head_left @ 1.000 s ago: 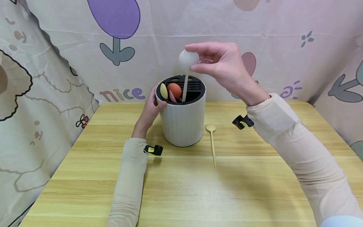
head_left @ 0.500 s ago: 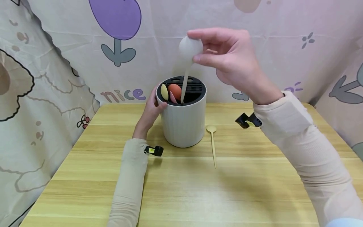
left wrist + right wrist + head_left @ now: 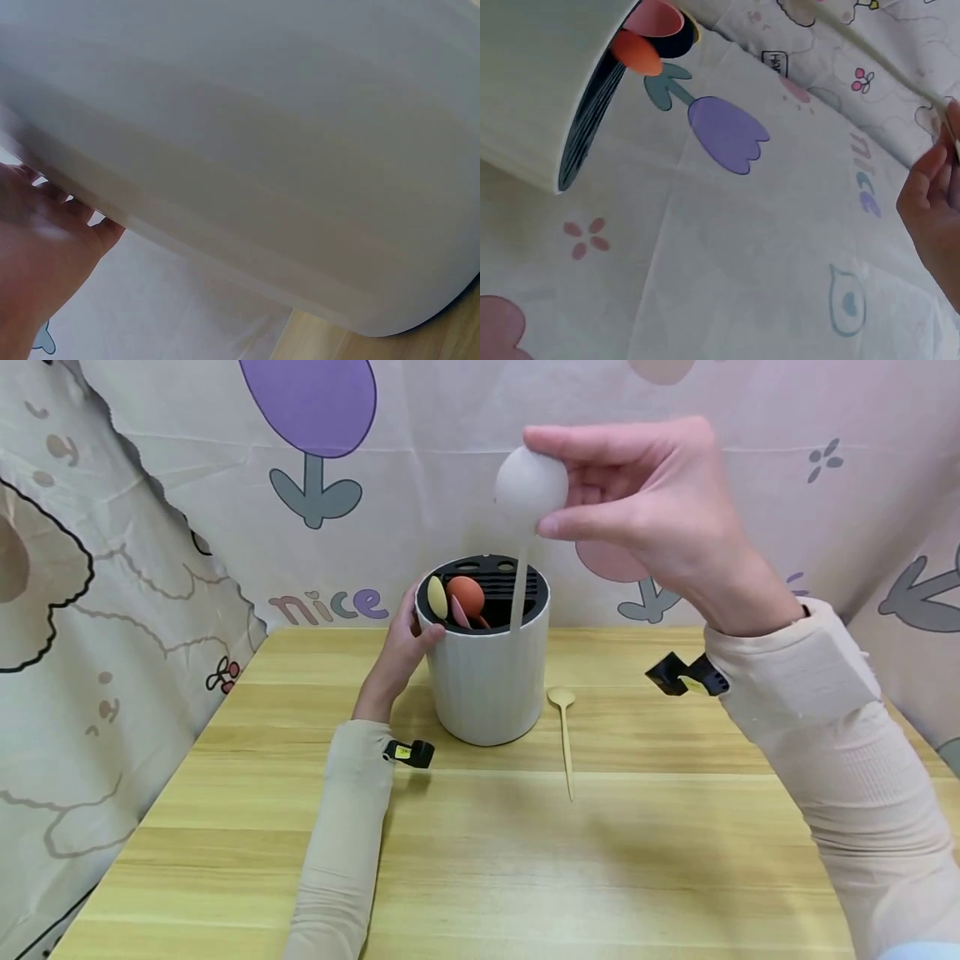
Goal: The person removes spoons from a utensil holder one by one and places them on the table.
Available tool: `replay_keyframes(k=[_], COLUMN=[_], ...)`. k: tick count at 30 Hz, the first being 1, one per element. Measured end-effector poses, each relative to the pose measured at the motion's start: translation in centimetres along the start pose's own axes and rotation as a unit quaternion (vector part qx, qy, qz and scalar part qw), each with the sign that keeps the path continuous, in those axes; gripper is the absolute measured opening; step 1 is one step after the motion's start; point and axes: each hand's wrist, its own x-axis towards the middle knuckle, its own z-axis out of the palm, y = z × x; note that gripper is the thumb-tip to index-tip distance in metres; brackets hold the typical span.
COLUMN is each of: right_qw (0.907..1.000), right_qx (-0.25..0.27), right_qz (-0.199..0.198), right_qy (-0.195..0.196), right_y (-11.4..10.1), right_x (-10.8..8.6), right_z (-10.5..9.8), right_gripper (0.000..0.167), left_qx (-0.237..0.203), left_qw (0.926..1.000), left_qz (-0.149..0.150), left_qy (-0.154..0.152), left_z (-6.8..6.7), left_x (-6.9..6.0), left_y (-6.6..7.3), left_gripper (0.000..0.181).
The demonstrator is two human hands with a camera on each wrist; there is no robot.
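My right hand (image 3: 660, 502) pinches the round white head of a spoon (image 3: 531, 485) between thumb and fingers, up above the holder's right side. The spoon's handle points down, and its lower end overlaps the holder's front rim in the head view. In the right wrist view, the pale handle (image 3: 881, 61) runs apart from the holder. My left hand (image 3: 401, 652) grips the left side of a white round utensil holder (image 3: 487, 689), thumb at the black-topped rim. Its fingers reach behind the wall (image 3: 262, 165). Inside stand a yellow spoon (image 3: 437, 597), an orange one (image 3: 467, 595) and a pink one (image 3: 460, 612).
A pale yellow long-handled spoon (image 3: 561, 697) lies on the wooden table (image 3: 480, 860), right of the holder. Behind the table hangs a printed cloth (image 3: 435, 460), which also covers the left side. The holder's top has slots and an open compartment.
My right hand has risen and shifted right with the white spoon. Its handle end, earlier within the holder's opening, now shows over the front rim. My left hand stays on the holder.
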Motion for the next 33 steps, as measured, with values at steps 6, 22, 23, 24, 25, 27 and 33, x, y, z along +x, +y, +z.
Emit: replay_keyframes(k=[6, 22, 23, 24, 25, 27, 33], right_qw=[0.9941, 0.973, 0.9722, 0.971, 0.9703, 0.9684, 0.963], right_qx=[-0.03, -0.108, -0.11, -0.112, -0.106, -0.097, -0.079], right_qz=[0.104, 0.204, 0.207, 0.211, 0.217, 0.229, 0.256], right_qy=[0.0, 0.003, -0.003, -0.007, -0.009, -0.016, -0.026], right_y=[0.7, 4.1, 4.4, 4.7, 5.0, 5.6, 7.6], right_x=[-0.8, -2.7, -2.9, -3.0, -3.1, -3.4, -4.3], right_z=[-0.5, -2.5, -2.6, -2.7, -2.8, -3.0, -3.6], right_gripper=[0.053, 0.055, 0.054, 0.055, 0.055, 0.055, 0.053], left_qx=[0.001, -0.003, -0.003, -0.003, -0.003, -0.004, -0.003], left_qw=[1.0, 1.0, 1.0, 1.0, 1.0, 1.0, 1.0], left_qz=[0.004, 0.006, 0.005, 0.005, 0.005, 0.006, 0.008], left_qy=[0.002, -0.001, -0.001, 0.0, 0.0, 0.0, 0.0], left_z=[0.1, 0.0, 0.1, 0.1, 0.1, 0.1, 0.1], left_x=[0.1, 0.1, 0.1, 0.1, 0.1, 0.1, 0.1], left_y=[-0.1, -0.2, -0.1, -0.1, -0.1, -0.1, -0.1], left_gripper=[0.132, 0.135, 0.135, 0.136, 0.135, 0.135, 0.135])
